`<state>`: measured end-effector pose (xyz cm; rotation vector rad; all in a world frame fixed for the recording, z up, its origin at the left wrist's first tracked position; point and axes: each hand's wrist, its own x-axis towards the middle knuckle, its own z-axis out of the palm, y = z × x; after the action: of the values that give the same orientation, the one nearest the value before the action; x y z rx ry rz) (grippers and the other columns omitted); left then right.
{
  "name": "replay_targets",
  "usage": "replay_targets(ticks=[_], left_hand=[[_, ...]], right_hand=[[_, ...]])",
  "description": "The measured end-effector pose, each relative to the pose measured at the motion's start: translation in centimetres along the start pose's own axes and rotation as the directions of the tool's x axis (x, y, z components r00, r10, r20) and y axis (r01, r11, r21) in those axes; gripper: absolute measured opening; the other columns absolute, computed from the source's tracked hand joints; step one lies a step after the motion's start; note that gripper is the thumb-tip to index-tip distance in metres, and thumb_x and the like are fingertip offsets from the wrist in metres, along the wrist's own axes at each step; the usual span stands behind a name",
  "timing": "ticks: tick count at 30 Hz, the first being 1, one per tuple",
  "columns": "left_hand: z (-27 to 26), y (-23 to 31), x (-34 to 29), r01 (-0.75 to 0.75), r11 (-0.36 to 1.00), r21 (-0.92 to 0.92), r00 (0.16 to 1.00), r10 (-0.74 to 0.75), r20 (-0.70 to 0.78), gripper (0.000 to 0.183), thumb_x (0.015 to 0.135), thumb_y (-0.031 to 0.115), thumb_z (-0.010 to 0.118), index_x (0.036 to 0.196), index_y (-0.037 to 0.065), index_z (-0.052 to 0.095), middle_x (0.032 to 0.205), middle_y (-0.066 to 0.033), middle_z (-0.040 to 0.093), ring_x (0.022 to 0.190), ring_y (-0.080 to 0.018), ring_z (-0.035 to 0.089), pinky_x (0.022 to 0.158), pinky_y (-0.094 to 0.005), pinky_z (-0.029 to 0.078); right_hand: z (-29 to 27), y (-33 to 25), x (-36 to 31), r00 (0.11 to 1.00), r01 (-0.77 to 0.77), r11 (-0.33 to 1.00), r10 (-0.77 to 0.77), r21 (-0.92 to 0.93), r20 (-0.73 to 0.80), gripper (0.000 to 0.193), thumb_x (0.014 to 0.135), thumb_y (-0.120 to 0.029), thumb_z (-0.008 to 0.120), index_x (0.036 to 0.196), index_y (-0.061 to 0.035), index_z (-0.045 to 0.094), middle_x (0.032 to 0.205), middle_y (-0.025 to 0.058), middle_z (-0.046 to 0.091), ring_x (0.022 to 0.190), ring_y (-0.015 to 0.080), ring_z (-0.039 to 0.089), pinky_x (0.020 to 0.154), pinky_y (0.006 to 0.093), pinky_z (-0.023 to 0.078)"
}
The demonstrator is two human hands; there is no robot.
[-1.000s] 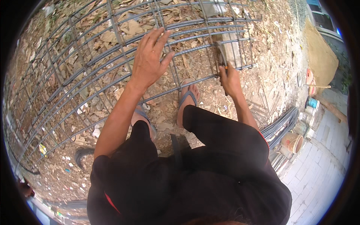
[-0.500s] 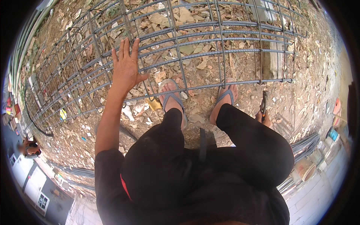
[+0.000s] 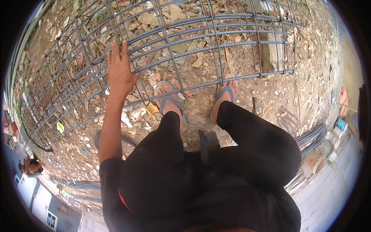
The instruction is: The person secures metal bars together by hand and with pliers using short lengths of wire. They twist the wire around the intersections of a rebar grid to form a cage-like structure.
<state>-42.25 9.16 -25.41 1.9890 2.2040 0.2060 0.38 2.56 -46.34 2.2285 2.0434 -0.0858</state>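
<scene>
Change since half a second ago: our left hand lies on the same part of the rebar cage; the view has swung a little, so the hand and both feet sit slightly further right in the picture. The dark tool handle then seen beside our right knee, with the right hand on it, now shows only as a thin dark stick just past the right thigh. A second ago the right hand was up at the cage's near bar; now it is hidden behind the leg.

Left hand: arm stretched straight forward, palm down, flat on the cage's long bars near its near edge. Fingers straight and close together, thumb apart to the right; holding nothing, only pressing on the steel.

Right hand: not visible; finger state cannot be told.

Cage: long grid of grey bars and stirrups, lying on leaf-strewn ground, running from the left rim to the upper right.

Feet: in grey flip-flops, toes touching or under the cage's nearest bar.

Loose rebar bundle at right, well apart.
</scene>
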Motion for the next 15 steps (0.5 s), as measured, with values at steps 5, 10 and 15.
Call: replay_targets(ticks=[5,10,15], left_hand=[[0.1,0.5,0.1,-0.007,1.0,-0.002,1.0,0.007,-0.015,0.12,0.064,0.01,0.09,0.163,0.014,0.022,0.163,-0.0257,0.026,0.149,-0.0412,0.031,0.125,-0.0506,0.024],[0.6,0.2,0.1,0.006,0.999,0.032,1.0,-0.005,-0.019,0.119,0.064,0.008,0.091,0.163,0.015,0.024,0.163,-0.0251,0.026,0.15,-0.0399,0.031,0.125,-0.0489,0.026],[0.7,0.3,-0.1,-0.002,0.998,0.056,1.0,0.003,-0.005,0.113,0.067,0.007,0.088,0.162,0.015,0.027,0.162,-0.0263,0.03,0.145,-0.0437,0.037,0.123,-0.054,0.027]], right_hand=[[-1.3,-0.6,1.8,0.988,0.045,0.991,-0.063,-0.123,-0.144,0.039,0.107,-0.027,0.047,0.139,-0.0051,0.052,0.138,0.0173,0.058,0.131,0.0282,0.053,0.107,0.0428,0.041],[-3.9,-2.0,3.1,0.947,-0.217,0.968,0.178,0.127,0.266,0.044,0.105,-0.033,0.047,0.141,-0.0073,0.052,0.156,0.0169,0.043,0.146,0.0304,0.036,0.118,0.0448,0.029],[-10.2,-2.1,3.9,0.912,-0.251,0.947,0.161,0.202,0.377,0.045,0.107,-0.03,0.042,0.144,-0.0067,0.047,0.151,0.0156,0.049,0.141,0.0331,0.043,0.117,0.0454,0.031]])
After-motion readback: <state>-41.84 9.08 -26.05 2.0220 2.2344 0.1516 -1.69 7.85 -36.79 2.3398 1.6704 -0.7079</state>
